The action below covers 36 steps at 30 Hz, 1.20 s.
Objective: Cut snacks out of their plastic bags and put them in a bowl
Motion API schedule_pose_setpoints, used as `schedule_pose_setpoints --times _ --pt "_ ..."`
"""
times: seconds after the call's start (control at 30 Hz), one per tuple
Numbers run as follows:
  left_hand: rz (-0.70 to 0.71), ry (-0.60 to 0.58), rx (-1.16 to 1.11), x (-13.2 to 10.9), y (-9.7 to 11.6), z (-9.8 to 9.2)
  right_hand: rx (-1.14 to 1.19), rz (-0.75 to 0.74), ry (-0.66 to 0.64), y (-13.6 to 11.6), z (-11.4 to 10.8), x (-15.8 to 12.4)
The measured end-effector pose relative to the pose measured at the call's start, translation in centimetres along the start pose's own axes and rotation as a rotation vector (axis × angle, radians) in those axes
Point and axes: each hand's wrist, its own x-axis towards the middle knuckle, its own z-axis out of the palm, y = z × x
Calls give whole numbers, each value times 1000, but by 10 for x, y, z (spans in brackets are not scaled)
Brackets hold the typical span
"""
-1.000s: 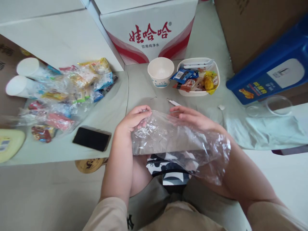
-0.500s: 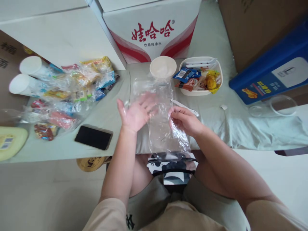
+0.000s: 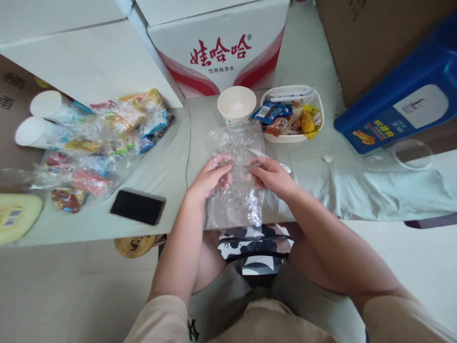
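A crinkled clear plastic bag [image 3: 235,205] lies spread over the near edge of the table, and its lower end hangs over the edge. My left hand [image 3: 213,177] is closed on the bag's left side, thumb against curled fingers. On the other side my right hand [image 3: 269,175] pinches the plastic between thumb and fingertips. Just beyond the bag stands a white paper cup [image 3: 237,107]. A thin white utensil [image 3: 257,152], partly hidden by my right hand, lies beside the bag; its kind is unclear.
A white tub [image 3: 293,138] of wrapped snacks stands right of the cup. Bagged snacks [image 3: 124,121], paper cups [image 3: 34,131] and a phone [image 3: 138,206] lie left. A blue container [image 3: 400,105] and a clear plastic cup [image 3: 412,155] are right; a white carton [image 3: 221,52] stands behind.
My left hand, spread palm-up before, has turned over and closed on the bag's left side. My right hand keeps its pinch. The bag has shifted slightly, and the paper cup's opening shows more clearly.
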Motion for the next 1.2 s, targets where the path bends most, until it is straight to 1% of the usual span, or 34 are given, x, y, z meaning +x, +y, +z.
schedule_pose_setpoints --times 0.1,0.2,0.3,0.37,0.47,0.53,0.6,0.67,0.73,0.8,0.87,0.97,1.1,1.2 --pt "18 -5 -11 -5 4 -1 -28 -128 101 2 -1 0" --pt "65 -28 -82 -5 4 -3 -42 -229 151 5 -3 1" --pt "138 -40 -199 -4 3 -5 -29 -334 162 6 -5 1" --pt "143 -25 -245 -4 2 -5 -9 -360 143 5 -6 0" --pt "132 18 -250 -4 3 -5 30 -378 134 2 -7 -2" --pt "160 52 -229 -6 4 -4 73 -360 147 0 -6 -2" --pt "194 69 -200 -7 5 -4 129 -291 142 -1 -5 -3" --pt "222 63 -175 -8 6 -4 153 -219 104 -2 -3 -3" --pt "235 42 -155 -9 7 -4 106 -192 58 -4 -2 -4" --pt "237 22 -141 -9 7 -4 34 -187 43 -5 -1 -4" --pt "227 12 -131 -9 7 -4 0 -192 63 -7 -1 -4" --pt "214 7 -111 -7 7 -4 22 -185 109 -7 -2 -4" --pt "198 -11 -83 -4 4 -5 106 -123 161 -4 -3 1" --pt "210 -1 -49 -1 2 -7 206 -97 172 -2 -4 3"
